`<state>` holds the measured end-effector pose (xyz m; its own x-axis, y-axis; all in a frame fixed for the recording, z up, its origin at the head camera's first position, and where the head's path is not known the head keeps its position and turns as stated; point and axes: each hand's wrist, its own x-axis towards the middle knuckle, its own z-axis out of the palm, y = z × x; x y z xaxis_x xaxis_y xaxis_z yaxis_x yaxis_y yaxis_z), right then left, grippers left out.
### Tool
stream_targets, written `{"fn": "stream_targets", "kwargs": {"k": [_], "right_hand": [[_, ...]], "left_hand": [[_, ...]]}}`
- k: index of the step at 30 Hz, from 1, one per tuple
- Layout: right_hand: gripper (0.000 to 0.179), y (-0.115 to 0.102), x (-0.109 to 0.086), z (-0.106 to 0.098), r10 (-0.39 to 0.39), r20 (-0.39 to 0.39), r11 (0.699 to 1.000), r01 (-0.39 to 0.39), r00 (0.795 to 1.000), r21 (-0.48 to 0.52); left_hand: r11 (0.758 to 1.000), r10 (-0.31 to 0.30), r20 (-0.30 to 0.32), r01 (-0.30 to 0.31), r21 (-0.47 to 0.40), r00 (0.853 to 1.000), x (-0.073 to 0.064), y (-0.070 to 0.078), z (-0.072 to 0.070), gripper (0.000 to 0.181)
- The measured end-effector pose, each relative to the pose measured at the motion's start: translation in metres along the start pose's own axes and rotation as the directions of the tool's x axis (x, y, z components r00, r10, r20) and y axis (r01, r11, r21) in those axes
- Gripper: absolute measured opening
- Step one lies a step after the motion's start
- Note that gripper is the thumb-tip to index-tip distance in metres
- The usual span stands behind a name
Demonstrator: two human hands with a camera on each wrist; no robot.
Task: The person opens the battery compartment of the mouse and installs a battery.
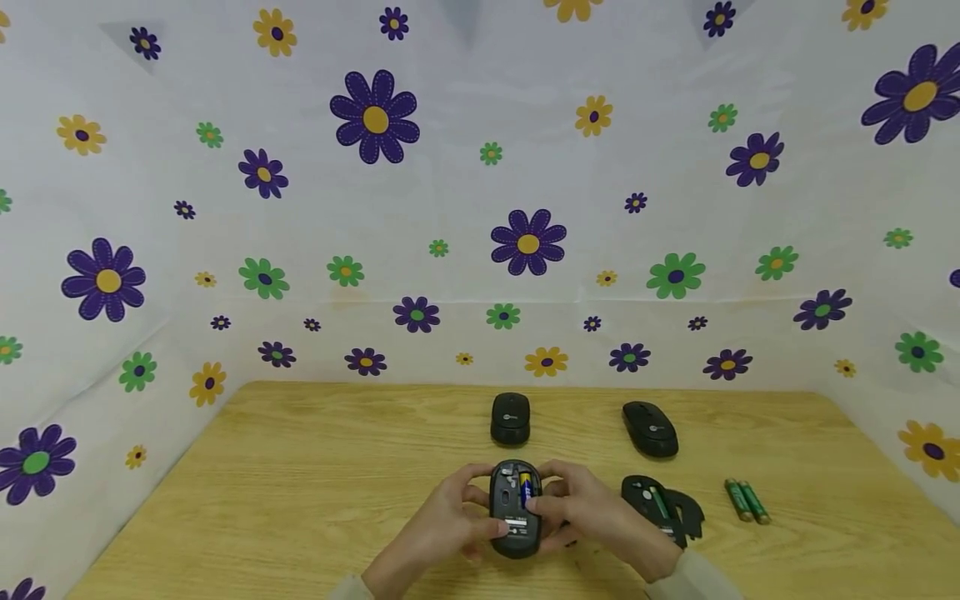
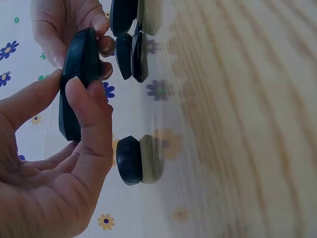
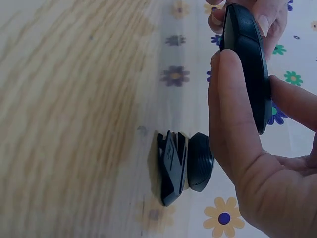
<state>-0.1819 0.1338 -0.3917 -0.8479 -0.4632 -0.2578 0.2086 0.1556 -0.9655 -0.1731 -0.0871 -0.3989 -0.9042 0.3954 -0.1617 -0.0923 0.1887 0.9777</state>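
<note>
Both hands hold a black computer mouse (image 1: 516, 546) with its underside facing up, raised above the table in the wrist views. The left hand (image 1: 452, 510) grips its left side, thumb across the lower part of the base. On the opposite side the right hand (image 1: 588, 502) grips the edge, and its thumb touches a blue-and-yellow battery (image 1: 525, 483) in the uncovered compartment. From the side, the mouse (image 2: 79, 59) shows as a thin dark shape between the fingers in the left wrist view. Its underside is turned away in the right wrist view.
Right of the hands lies another upturned mouse (image 1: 636, 493) with a green battery (image 1: 659, 502) inside and a loose black cover (image 1: 690, 510) against it. Two green batteries (image 1: 738, 500) lie farther right. Two upright mice, one central (image 1: 511, 417) and one right (image 1: 649, 429), stand behind.
</note>
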Motion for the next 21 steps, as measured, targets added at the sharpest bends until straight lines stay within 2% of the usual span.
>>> {"fn": "stream_targets", "kwargs": {"k": [3,9,15,21], "right_hand": [[0.049,0.002,0.002,-0.001,0.008,-0.002,1.0,-0.009,1.0,-0.015],[0.056,0.001,0.005,-0.003,-0.001,0.01,0.999,0.002,1.0,-0.043],[0.054,0.001,0.008,-0.002,0.0,-0.018,0.999,-0.001,1.0,-0.042],[0.046,0.003,0.011,-0.001,-0.002,-0.027,0.995,-0.001,1.0,-0.101]], "left_hand": [[1.0,0.003,0.004,-0.003,0.013,1.0,0.001,-0.001,-0.001,0.072],[0.999,-0.009,0.011,0.008,0.033,1.0,0.004,-0.001,-0.002,0.072],[0.998,-0.003,0.018,0.001,0.066,1.0,0.005,-0.004,-0.003,0.073],[0.997,-0.046,0.025,0.044,0.071,0.999,0.005,-0.008,-0.005,0.072]]}}
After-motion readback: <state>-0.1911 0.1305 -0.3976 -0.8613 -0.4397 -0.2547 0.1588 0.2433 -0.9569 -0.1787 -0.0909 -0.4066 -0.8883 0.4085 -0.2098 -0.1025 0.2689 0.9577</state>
